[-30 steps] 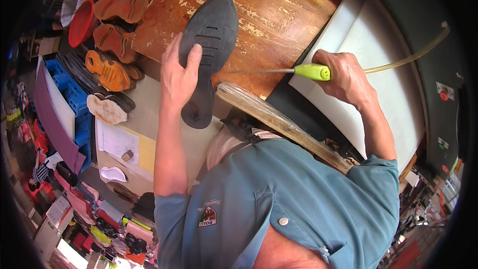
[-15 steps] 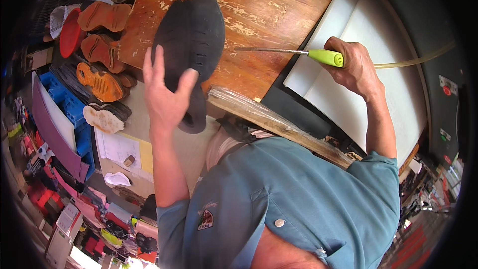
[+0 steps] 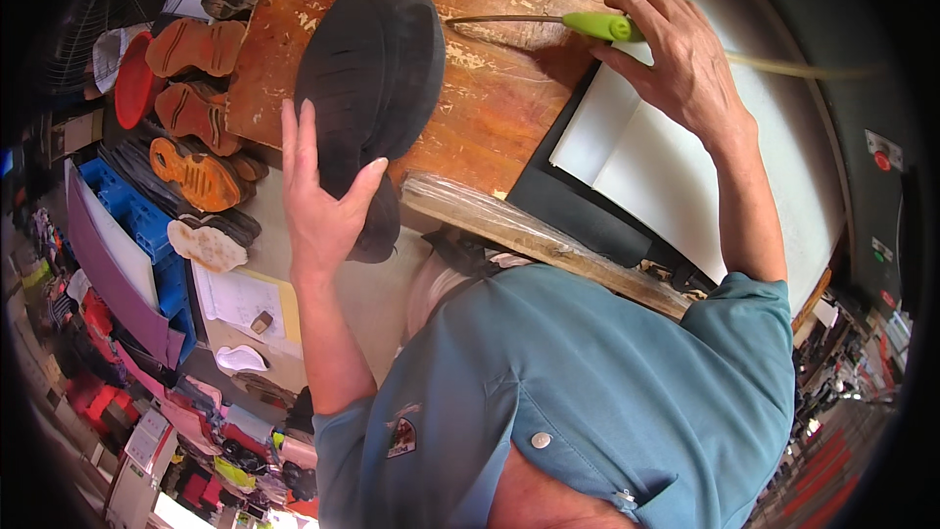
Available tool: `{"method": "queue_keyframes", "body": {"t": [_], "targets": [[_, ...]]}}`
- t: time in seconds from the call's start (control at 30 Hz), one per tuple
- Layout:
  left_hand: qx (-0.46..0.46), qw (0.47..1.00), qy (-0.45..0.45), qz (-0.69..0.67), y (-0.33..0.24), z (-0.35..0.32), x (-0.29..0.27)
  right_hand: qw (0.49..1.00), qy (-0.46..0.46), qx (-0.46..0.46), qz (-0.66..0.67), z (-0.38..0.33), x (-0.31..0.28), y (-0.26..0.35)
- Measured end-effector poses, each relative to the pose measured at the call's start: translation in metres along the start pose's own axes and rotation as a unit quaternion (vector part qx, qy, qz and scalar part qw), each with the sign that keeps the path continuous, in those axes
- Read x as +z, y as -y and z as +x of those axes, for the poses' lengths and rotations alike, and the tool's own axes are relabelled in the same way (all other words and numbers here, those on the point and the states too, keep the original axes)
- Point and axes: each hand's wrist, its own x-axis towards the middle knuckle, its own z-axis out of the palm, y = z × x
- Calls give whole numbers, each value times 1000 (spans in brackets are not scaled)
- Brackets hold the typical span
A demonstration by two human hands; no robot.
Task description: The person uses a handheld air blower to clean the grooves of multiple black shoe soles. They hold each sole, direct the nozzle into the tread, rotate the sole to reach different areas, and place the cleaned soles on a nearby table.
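Observation:
A pair of black shoe soles (image 3: 338, 73), overlapping one another, lies across the near-left corner of the wooden board. My left hand (image 3: 323, 211) is against their lower part, fingers stretched and thumb spread wide; whether it presses on them is not clear. In my right hand (image 3: 685, 59) is a tool with a bright green handle (image 3: 597, 26) and a long thin metal rod (image 3: 509, 19), pinched at the handle. The rod points left, its tip close to the right edge of the soles. A dark shadow lies on the wood beneath it.
The worn wooden board (image 3: 529, 127) has a plastic-wrapped front edge (image 3: 529, 225). A white metal panel (image 3: 646, 147) is on the right. Orange and brown soles (image 3: 196, 171), a red oval piece (image 3: 134, 80), a blue crate (image 3: 127, 206) and papers (image 3: 235, 299) are on the left.
My right hand and the green-handled tool have moved farther away and slightly left. The black soles have turned a little under my left hand, which stays nearly in place.

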Motion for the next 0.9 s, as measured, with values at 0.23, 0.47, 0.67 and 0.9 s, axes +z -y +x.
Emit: {"method": "queue_keyframes", "body": {"t": [0.23,0.47,0.67,0.9], "targets": [[-77,974,-51,-209,0,-3,8,983,-95,44,151,7,3,49],[-112,993,22,12,-23,12,6,540,98,266,792,26,62,162],[-230,921,-70,-307,-7,29,-5,352,1,361,864,53,83,203],[-300,843,-57,-443,-3,33,-21,398,83,369,835,69,74,207]]}}
